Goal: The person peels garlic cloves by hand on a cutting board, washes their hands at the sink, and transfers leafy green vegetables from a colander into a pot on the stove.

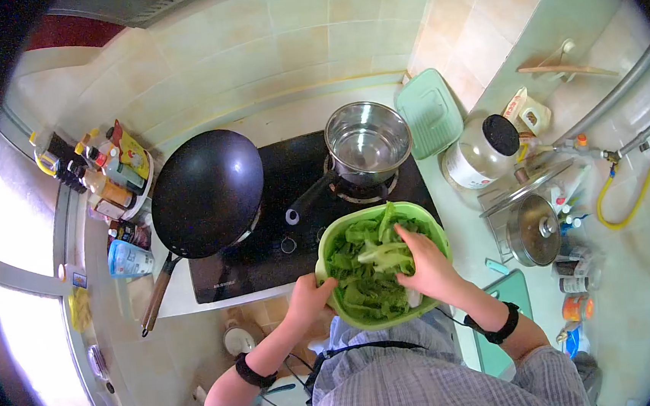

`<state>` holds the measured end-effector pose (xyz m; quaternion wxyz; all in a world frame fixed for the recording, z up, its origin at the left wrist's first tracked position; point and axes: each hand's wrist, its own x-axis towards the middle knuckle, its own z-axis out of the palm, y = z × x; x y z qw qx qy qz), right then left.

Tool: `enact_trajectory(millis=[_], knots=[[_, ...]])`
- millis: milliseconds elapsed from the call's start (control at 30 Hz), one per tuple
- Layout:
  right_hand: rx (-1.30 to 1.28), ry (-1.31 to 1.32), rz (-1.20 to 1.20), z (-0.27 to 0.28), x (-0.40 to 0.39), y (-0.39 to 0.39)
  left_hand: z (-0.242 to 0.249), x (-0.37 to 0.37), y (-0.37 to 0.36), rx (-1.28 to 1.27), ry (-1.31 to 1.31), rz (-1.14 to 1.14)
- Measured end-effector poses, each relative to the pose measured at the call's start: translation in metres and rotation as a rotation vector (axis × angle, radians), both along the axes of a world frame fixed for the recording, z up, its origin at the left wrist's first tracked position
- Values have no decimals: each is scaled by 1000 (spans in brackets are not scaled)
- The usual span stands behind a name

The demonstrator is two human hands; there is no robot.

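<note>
A light green plastic basin (440, 236), full of torn lettuce leaves (371, 298), is held close in front of my body, over the front edge of the stove. My left hand (307, 300) is closed on the basin's left rim, thumb on the inside. Inside the basin on the right, my right hand (428, 265) curls around pale lettuce leaves, thumb and fingers on either side of them. Its other fingertips are hidden among the leaves.
A black wok (208, 193) sits on the left burner, its handle toward me. On the right burner stands a steel saucepan (366, 142). Bottles (120, 173) crowd the left corner. At right are a large jar (480, 152), a lidded pot (533, 230) and a green cutting board (512, 303).
</note>
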<state>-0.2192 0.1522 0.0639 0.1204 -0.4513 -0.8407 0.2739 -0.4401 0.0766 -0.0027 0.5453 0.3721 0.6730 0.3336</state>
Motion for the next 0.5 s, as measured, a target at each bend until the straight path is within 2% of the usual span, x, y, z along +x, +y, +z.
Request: enact_trajectory(millis=[67, 133, 167, 200, 233, 333, 433, 467, 500], knots=[[-71, 184, 68, 5, 2, 1, -7, -2, 0, 14, 20, -2], [-117, 244, 70, 13, 2, 2, 15, 0, 3, -4, -165, 63], [-163, 306, 72, 15, 2, 3, 15, 0, 4, -5, -167, 62], [-56, 230, 132, 12, 1, 7, 14, -1, 5, 5, -213, 82], [-56, 228, 129, 12, -3, 5, 13, -1, 6, 14, -259, 101], [40, -92, 2, 14, -21, -2, 11, 0, 12, -5, -187, 49], [124, -180, 76, -3, -19, -2, 14, 2, 13, 13, -193, 55], [103, -67, 100, -6, -15, 2, 12, 1, 13, 12, -194, 57], [102, -67, 103, -1, -13, 6, 10, -1, 13, 4, -178, 50]])
